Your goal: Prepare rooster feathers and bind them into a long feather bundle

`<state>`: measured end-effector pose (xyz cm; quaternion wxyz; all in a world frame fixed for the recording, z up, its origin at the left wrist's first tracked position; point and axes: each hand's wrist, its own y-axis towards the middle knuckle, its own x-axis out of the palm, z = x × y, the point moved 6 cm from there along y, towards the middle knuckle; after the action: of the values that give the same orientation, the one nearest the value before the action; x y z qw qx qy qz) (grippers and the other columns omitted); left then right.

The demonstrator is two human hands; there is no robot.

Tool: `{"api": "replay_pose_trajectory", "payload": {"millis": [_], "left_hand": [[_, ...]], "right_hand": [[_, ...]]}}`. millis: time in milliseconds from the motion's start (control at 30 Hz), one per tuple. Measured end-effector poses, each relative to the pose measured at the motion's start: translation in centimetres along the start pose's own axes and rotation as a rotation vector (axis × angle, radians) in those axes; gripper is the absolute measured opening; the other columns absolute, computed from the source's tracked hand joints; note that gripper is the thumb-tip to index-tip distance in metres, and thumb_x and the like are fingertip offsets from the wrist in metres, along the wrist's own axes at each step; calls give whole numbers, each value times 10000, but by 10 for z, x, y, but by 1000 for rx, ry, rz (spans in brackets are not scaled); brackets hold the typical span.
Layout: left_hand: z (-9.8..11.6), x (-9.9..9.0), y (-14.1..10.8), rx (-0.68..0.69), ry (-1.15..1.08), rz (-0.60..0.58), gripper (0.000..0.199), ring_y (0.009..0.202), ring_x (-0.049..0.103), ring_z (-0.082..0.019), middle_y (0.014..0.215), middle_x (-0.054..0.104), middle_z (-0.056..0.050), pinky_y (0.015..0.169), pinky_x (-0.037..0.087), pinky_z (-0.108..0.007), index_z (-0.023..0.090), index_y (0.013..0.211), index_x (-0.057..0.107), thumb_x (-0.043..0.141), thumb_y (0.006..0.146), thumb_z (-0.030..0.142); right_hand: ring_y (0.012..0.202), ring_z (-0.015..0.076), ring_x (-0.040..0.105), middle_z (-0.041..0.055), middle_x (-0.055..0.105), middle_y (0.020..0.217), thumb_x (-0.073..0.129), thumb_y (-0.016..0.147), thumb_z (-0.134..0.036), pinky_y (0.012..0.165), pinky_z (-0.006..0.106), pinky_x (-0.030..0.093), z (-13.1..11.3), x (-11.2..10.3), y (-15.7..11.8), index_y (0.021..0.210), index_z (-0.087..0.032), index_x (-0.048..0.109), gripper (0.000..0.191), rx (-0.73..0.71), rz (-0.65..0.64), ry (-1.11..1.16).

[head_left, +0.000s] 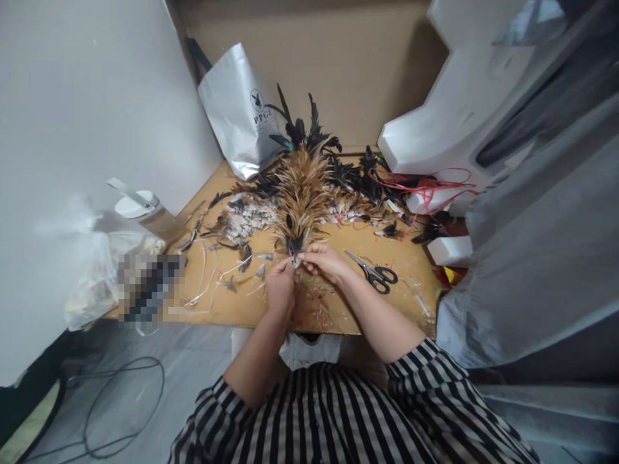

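Note:
A long bundle of brown feathers [304,187], with dark feathers at its far end, lies on the wooden table [261,309] and points away from me. My left hand [281,278] pinches the near end of the bundle from the left. From the right, my right hand [323,260] grips the same end, its fingertips close to those of the left. A small pale piece shows between the fingertips; its details are too small to tell. Black-handled scissors [380,277] lie right of my right hand.
Loose feathers [251,219] and white strings [207,283] lie to the left. Red string [435,187] and dark feathers are at the right. A silver bag [236,109] leans behind. A lidded container [149,216] and plastic bag [97,283] stand at the left edge.

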<state>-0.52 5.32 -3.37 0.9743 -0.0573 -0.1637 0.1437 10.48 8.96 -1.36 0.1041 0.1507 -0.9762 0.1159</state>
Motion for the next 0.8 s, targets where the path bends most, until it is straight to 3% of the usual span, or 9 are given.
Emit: {"api": "replay_pose_trajectory", "payload": {"millis": [100,267,367,600,800], "left_hand": [[0,-1,0,6,-8,6,296,398,349,-40,482,478,41,408,231,-177,114,820,666,653,632,342],[0,-2,-2,-12,-16,1,242,386,349,-45,482,477,38,397,226,-183,129,721,634,624,665,364],[1,-2,-3,18,-12,-7,279,392,360,-48,475,475,33,403,234,-186,131,648,601,615,687,407],[0,0,-3,22,-18,-57,331,406,346,-42,492,473,48,414,221,-182,124,852,657,678,644,380],[3,2,-4,43,-41,-92,268,405,334,-42,469,443,54,412,220,-185,132,793,649,672,655,360]], "right_hand": [[371,36,335,-82,427,397,698,579,-363,398,181,252,-3,0,0,508,-152,492,303,-90,23,-53],[520,69,427,-51,515,528,674,555,-318,548,210,332,-11,-4,0,538,-139,564,211,-197,96,-183],[533,76,418,-50,503,532,653,560,-317,556,214,329,-14,-5,0,536,-145,566,194,-214,113,-239],[558,85,439,-48,512,548,645,571,-312,582,218,353,-13,-3,0,536,-155,549,187,-238,111,-213],[544,78,466,-45,531,551,667,574,-294,578,215,380,-8,-3,2,557,-150,552,185,-205,98,-152]]}}
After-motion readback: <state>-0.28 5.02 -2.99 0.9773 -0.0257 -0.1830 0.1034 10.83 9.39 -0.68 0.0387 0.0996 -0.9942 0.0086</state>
